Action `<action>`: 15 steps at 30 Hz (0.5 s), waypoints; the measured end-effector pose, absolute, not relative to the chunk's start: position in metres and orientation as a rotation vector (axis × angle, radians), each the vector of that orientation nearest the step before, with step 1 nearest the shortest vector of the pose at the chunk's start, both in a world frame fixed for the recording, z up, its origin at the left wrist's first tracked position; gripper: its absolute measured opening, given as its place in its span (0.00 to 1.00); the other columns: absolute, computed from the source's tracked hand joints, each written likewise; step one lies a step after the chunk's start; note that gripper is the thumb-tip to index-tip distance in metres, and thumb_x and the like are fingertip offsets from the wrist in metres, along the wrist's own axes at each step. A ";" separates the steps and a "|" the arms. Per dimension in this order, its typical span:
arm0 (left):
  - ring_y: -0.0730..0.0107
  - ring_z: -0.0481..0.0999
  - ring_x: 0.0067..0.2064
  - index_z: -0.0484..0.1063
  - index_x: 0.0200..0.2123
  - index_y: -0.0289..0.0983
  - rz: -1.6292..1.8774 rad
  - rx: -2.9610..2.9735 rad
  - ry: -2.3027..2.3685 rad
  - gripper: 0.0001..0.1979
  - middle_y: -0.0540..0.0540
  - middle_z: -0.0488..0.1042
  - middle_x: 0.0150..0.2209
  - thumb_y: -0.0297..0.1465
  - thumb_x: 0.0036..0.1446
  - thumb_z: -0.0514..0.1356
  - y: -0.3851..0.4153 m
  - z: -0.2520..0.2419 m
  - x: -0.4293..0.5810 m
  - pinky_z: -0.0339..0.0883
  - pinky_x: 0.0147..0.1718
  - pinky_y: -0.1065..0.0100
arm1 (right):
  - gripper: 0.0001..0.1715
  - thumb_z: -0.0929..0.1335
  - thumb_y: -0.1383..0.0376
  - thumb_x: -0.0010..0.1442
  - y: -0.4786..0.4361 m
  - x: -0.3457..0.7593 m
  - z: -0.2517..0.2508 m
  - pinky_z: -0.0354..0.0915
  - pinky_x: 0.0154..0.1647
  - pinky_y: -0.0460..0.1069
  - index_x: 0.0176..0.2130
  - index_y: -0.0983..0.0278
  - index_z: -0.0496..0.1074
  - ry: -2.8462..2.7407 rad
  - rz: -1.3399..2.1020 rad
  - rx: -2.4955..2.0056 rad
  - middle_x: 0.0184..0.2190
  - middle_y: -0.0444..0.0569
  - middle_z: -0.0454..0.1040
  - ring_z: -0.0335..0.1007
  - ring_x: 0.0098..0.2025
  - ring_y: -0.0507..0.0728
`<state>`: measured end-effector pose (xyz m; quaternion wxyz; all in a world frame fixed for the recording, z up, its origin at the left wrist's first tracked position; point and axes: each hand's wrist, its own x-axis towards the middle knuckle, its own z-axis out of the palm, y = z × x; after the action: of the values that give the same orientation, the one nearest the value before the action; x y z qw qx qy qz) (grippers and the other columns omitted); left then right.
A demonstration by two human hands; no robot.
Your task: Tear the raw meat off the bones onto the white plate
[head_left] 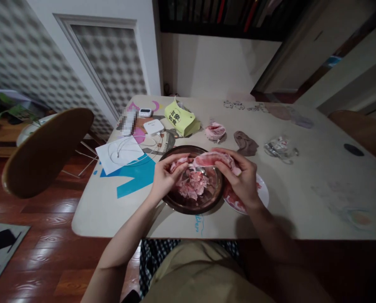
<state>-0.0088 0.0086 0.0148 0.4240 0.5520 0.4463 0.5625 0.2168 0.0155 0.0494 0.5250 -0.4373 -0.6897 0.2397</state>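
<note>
Above the metal bowl [221, 189], my right hand [246, 176] is closed around a long pink fruit segment [211, 160] with pale skin, which looks like red pomelo. My left hand [164, 174] pinches the segment's other end, where a crumpled bit of pinkish membrane [179, 163] shows between the fingers. Torn pale-pink membrane pieces [194, 184] lie heaped in the bowl below. A white plate [264, 194] with red pulp [235, 198] stands right of the bowl, partly hidden under my right hand and wrist. Farther back on the table sits a larger pink pomelo chunk [215, 131].
Behind the bowl are a yellow-green packet [180, 120], a white box-shaped device [153, 126], a cable on white paper [118, 155] and a dark crumpled cloth [245, 144]. A clear plastic bag [279, 147] lies to the right. A wooden chair [49, 153] stands at the left.
</note>
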 end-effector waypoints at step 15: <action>0.60 0.84 0.53 0.80 0.53 0.36 1.668 1.422 1.343 0.19 0.40 0.84 0.51 0.40 0.63 0.67 0.017 0.010 -0.012 0.77 0.55 0.62 | 0.15 0.69 0.60 0.66 0.049 0.184 -0.009 0.75 0.57 0.58 0.50 0.62 0.78 -1.810 0.513 -1.150 0.49 0.54 0.83 0.81 0.52 0.63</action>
<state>-0.0124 0.0168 0.0099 0.2814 0.5309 0.5012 0.6227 0.1843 0.0489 -0.0092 0.4513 -0.4654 -0.7326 0.2075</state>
